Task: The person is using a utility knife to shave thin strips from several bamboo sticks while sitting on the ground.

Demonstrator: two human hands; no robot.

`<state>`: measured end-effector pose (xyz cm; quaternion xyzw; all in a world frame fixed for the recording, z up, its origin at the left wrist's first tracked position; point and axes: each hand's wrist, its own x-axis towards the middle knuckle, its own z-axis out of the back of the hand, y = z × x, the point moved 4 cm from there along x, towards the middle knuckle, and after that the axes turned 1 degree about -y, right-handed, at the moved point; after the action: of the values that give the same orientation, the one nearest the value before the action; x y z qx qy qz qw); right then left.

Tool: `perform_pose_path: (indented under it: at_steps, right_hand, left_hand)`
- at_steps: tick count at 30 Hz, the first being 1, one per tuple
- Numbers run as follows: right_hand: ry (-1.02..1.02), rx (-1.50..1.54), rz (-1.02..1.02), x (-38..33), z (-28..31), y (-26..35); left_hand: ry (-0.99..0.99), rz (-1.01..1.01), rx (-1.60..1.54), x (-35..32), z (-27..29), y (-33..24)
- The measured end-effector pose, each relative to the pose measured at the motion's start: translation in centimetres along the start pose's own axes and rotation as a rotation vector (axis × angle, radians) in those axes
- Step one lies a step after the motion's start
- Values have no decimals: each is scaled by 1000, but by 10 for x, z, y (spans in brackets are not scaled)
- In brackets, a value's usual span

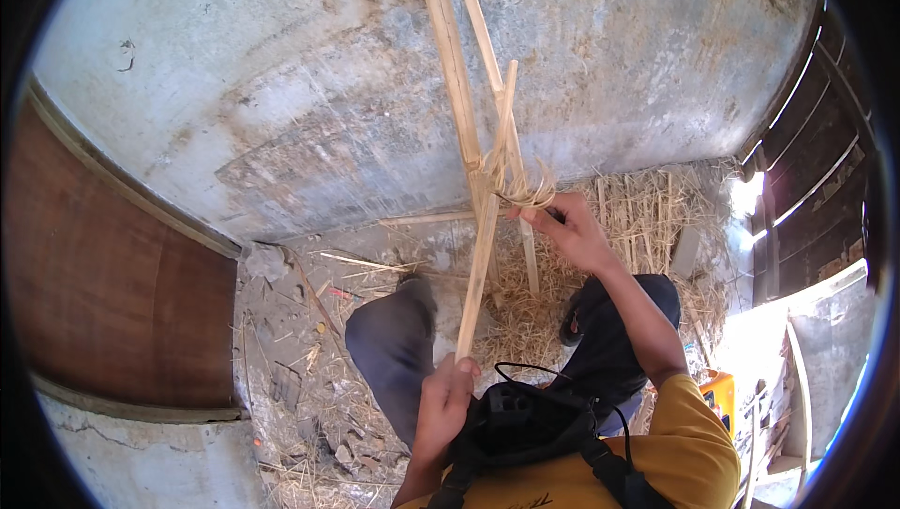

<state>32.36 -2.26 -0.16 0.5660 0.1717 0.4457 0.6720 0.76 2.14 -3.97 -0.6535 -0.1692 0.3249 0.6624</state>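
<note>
My left hand (443,395) grips the lower end of a split bamboo stick (485,228) that rises toward the wall. Two longer bamboo sticks (454,68) lean against the grey wall and cross it. At the crossing sits a binding of thin straw-coloured strips (514,186). My right hand (569,228) pinches the loose end of that binding just right of the crossing. My knees in dark trousers (394,340) are below the sticks.
Loose straw (647,218) covers the ground at the wall's foot. Rubble and splinters (309,387) lie to the left. A brown wooden panel (103,293) stands at far left. A black harness (525,415) hangs on my chest. Dark slatted woodwork (816,162) is at right.
</note>
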Motion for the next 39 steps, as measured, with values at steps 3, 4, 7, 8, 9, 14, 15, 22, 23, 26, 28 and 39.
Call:
perform_pose_path:
  at_steps: [3, 4, 7, 8, 9, 14, 15, 22, 23, 26, 28, 39]
  right_hand:
    - [166, 294, -156, 0, -3, -4]
    - [193, 334, -200, 0, -3, -3]
    - [240, 397, -252, -2, -3, -2]
    - [250, 408, -256, -2, -3, -2]
    - [242, 416, -228, -1, -2, -2]
    - [120, 75, 118, -4, 1, -8]
    - [111, -55, 197, -6, 1, -6]
    - [66, -304, 459, -17, -18, 22]
    - [-3, -346, 466, -18, -20, 26]
    - [-128, -533, 372, -15, -20, 38]
    - [-121, -591, 273, -9, -20, 34]
    - [-114, -521, -7, -4, -21, 2]
  left_hand:
    - [18, 28, -54, 1, -1, 0]
    - [22, 39, -66, 1, -2, -3]
    - [50, 46, -100, 2, -4, -4]
    - [61, 45, -110, 3, -4, -4]
    - [69, 44, -108, 4, -4, -4]
    - [61, -4, -25, 10, -4, -2]
    - [38, -20, 20, 11, -3, -2]
    - [-123, -163, 329, 25, 1, -4]
    - [-150, -178, 376, 25, 1, -3]
    - [-180, -176, 462, 26, 1, -1]
    - [-192, -210, 493, 25, 0, -1]
    - [-138, -120, 551, 22, -3, 0]
